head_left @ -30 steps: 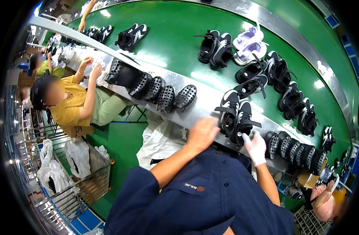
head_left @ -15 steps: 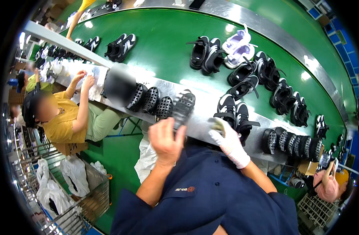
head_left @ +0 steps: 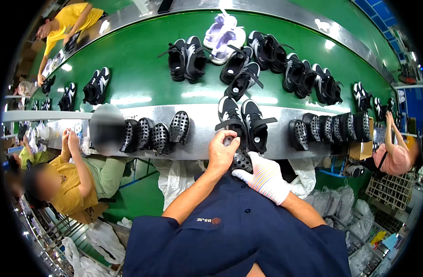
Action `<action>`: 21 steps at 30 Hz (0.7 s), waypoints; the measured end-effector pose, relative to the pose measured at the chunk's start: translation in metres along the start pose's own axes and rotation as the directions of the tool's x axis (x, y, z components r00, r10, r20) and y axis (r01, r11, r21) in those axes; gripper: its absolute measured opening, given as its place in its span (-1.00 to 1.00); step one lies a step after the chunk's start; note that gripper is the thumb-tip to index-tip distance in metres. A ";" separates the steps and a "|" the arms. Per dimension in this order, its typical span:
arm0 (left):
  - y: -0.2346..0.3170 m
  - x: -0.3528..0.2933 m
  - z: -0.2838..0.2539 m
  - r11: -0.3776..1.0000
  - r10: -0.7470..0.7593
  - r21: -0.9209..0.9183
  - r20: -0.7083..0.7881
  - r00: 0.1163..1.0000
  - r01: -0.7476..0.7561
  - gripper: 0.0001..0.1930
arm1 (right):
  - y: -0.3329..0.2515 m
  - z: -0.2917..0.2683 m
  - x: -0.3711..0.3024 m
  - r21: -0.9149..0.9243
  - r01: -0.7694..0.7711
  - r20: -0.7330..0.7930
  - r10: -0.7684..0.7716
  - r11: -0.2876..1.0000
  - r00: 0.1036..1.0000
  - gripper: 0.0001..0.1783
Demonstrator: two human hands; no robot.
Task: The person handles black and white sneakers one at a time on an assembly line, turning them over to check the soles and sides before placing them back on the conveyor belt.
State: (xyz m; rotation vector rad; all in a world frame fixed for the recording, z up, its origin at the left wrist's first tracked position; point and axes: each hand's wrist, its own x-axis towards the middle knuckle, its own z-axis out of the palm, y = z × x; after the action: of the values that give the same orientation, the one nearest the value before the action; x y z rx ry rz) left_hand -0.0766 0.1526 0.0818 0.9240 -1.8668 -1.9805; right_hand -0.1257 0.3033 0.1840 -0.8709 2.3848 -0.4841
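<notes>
gripping a black perforated insole (head_left: 242, 161) between bare left hand (head_left: 223, 152) and gloved right hand (head_left: 262, 175) — it is looking light, bendy, best pinched at its edges.

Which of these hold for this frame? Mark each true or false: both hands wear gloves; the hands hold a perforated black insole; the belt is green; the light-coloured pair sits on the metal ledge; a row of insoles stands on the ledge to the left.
1. Both hands wear gloves. False: only the right hand wears a white glove; the left hand is bare.
2. The hands hold a perforated black insole. True.
3. The conveyor belt is green. True.
4. The light-coloured pair of shoes sits on the metal ledge. False: it lies on the belt, near the far side.
5. A row of insoles stands on the ledge to the person's left. True.
</notes>
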 end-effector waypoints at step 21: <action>-0.030 0.068 0.009 0.207 0.380 0.640 0.645 0.663 -0.740 -0.86 | 0.045 -0.026 0.049 -0.328 -0.030 0.311 0.138 0.944 0.940 -0.56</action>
State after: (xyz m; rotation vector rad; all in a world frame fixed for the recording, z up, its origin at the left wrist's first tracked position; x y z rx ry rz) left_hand -0.1267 0.1235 0.0352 -0.1508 -2.9243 -0.5858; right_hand -0.1939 0.3061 0.1639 -0.9000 2.2031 0.0881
